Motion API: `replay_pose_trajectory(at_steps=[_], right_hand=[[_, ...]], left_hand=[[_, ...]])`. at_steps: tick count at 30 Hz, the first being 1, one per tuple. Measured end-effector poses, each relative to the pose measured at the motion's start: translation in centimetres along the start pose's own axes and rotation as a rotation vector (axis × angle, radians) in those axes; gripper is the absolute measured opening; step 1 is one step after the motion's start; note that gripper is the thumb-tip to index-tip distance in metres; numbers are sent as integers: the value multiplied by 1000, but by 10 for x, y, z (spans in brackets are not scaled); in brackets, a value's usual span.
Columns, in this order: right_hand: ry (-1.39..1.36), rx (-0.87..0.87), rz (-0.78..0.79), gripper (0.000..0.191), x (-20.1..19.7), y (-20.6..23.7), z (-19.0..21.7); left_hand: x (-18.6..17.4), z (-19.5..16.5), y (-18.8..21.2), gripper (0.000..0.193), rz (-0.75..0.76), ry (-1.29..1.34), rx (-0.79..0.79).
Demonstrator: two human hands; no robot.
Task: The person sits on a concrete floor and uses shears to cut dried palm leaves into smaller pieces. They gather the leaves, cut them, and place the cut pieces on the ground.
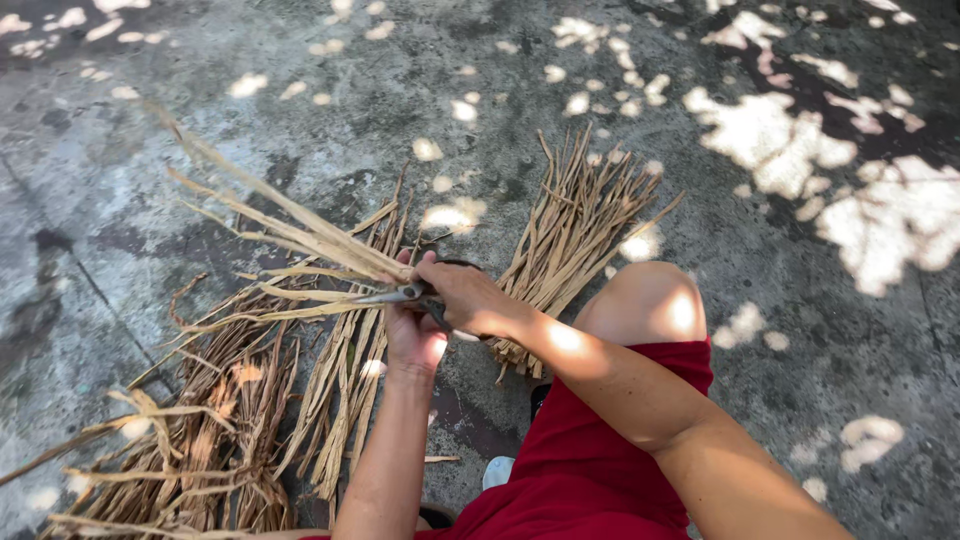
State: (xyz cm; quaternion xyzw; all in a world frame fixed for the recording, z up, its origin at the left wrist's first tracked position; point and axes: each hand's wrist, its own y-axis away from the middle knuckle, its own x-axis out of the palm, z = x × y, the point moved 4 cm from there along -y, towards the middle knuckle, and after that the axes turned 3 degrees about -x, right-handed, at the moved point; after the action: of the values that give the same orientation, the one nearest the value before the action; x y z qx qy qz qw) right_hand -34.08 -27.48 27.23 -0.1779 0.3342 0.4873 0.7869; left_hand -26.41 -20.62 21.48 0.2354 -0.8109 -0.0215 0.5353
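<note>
1. Two hands at work: the left hand (413, 335) is closed around a bunch of dry strips (300, 235), gripping near its base; the right hand (470, 297) is clasped on metal shears (400, 295) whose blades lie across the bunch.
2. Dry strips: held above the concrete floor (800, 300), tips fanning up-left. Likely light, stiff, brittle; best gripped low, where the strands gather.
3. Trimmed bundle (580, 225) lying beyond a bare knee (645, 300).
4. Loose pile (210, 440) at lower left.
</note>
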Motion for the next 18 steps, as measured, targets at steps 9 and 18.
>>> replay_pose_trajectory(at_steps=[9,18], right_hand=[[-188,-110,-132,41,30,15,11],[-258,-253,168,38,77,49,50]], left_hand=[[-6,-62,2,34,-48,-248,200],[6,-214,51,25,-204,-431,506]])
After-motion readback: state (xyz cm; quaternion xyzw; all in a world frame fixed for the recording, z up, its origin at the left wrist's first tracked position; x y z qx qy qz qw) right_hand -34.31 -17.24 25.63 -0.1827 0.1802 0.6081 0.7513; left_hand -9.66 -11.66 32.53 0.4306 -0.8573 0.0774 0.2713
